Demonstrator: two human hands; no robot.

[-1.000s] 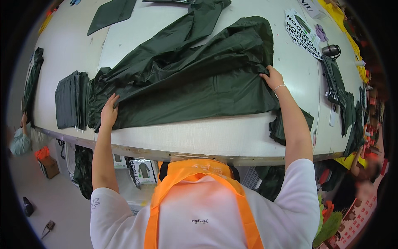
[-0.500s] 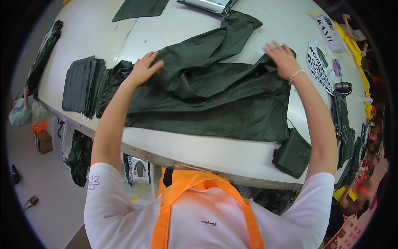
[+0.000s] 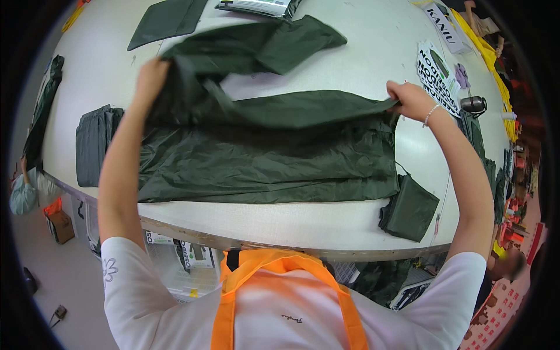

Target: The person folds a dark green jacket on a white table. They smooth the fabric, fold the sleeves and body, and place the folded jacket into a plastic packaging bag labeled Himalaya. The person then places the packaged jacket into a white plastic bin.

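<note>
A dark green rain jacket [image 3: 262, 169] lies spread across the white table in front of me, its upper layer raised. My right hand [image 3: 411, 100] is closed on the fabric's far right corner and pulls that edge taut. At the other end, my left hand [image 3: 153, 80] is smeared by motion, but its fingers are curled over a bunched part of the same jacket, which lifts off the table there. One sleeve [image 3: 303, 44] stretches away toward the far side. Near the front right, a small folded dark green pouch [image 3: 410, 208] with a cord rests beside the jacket's hem.
Folded dark green garments [image 3: 93, 146] are stacked at the left. Farther back lie a flat dark green piece [image 3: 166, 22] and a plastic-wrapped package [image 3: 259, 6]. Printed sheets [image 3: 436, 76], a white box [image 3: 446, 28] and a dark cylindrical object [image 3: 473, 104] stand at the right.
Both hands were lying open on the jacket and are now closed on its fabric. The left has moved left and away from me, and the jacket's upper layer has risen off the lower one.
</note>
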